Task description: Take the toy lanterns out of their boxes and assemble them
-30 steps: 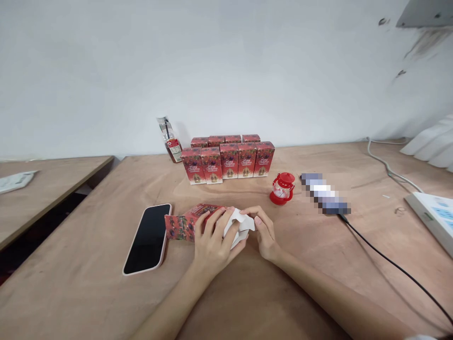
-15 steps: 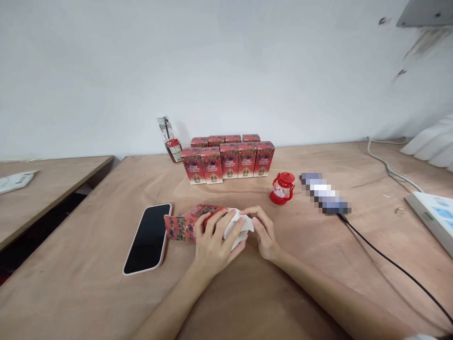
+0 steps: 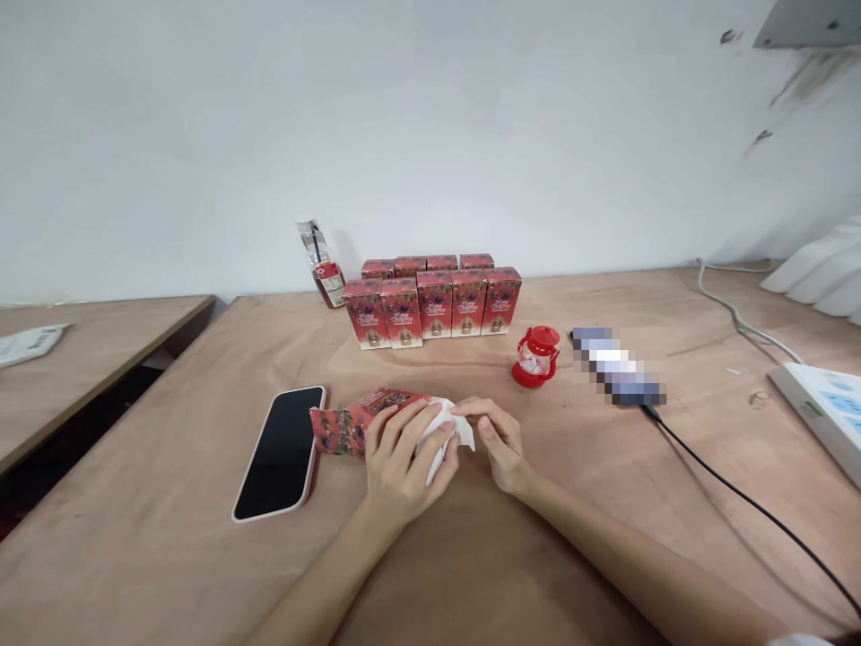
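Observation:
A small red printed carton lies on its side on the wooden table, its white end flaps open toward the right. My left hand wraps over the carton near that open end, fingers curled round it. My right hand pinches a white flap between thumb and fingers. A little red lantern stands just beyond my right hand.
Several matching red cartons stand in two rows at the back, a clear wrapped packet leaning beside them. A phone lies face up left of the carton. A black cable runs right, past a white device.
My right hand has pushed the white flap leftward and down toward the carton's mouth; my left fingers have closed tighter over it. The carton has stayed put.

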`<state>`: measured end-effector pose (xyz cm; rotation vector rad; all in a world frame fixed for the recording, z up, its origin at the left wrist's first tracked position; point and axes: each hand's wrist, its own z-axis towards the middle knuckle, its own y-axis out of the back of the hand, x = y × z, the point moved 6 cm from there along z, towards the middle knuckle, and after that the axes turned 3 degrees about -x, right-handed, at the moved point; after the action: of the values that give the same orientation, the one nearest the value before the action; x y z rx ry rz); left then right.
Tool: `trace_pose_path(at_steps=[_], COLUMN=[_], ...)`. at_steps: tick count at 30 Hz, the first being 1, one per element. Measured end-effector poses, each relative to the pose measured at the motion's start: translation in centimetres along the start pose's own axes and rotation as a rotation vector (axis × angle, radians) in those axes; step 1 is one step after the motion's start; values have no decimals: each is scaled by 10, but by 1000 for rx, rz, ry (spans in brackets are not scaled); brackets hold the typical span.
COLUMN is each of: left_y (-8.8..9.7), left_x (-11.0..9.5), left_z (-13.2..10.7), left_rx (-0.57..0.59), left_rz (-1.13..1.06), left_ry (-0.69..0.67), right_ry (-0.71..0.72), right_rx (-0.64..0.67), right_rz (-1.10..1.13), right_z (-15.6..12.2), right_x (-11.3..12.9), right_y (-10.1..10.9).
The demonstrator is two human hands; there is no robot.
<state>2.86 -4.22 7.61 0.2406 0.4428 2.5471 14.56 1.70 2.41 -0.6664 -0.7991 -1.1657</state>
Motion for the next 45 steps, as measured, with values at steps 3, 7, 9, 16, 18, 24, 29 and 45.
trace_pose_path(at_steps=[3, 7, 9, 16, 18, 24, 29, 45], left_y=[1, -2, -3, -13, -17, -17, -11, -5], left_x=[0, 0, 2, 13, 15, 18, 20, 23], left_z=[0, -3, -3, -4, -6, -10, -8, -12], left_rx=[2, 30, 48, 226, 310, 232, 130, 27], left_rz=[-19, -58, -82, -258, -256, -174, -201, -183], left_ry=[0, 0, 11, 29, 3, -41, -26, -52], right_ry=[-3, -57, -79, -137, -145, -85, -13, -42], right_rx=[85, 104, 91, 41, 19, -11, -19, 48], right_rz=[42, 113, 138, 201, 189, 55, -5, 38], right_z=[1, 0, 0, 2, 3, 2, 1, 1], right_x=[3, 1, 0, -4, -7, -7, -1, -10], right_y=[-7, -10, -10, -7, -5, -3, -4, -8])
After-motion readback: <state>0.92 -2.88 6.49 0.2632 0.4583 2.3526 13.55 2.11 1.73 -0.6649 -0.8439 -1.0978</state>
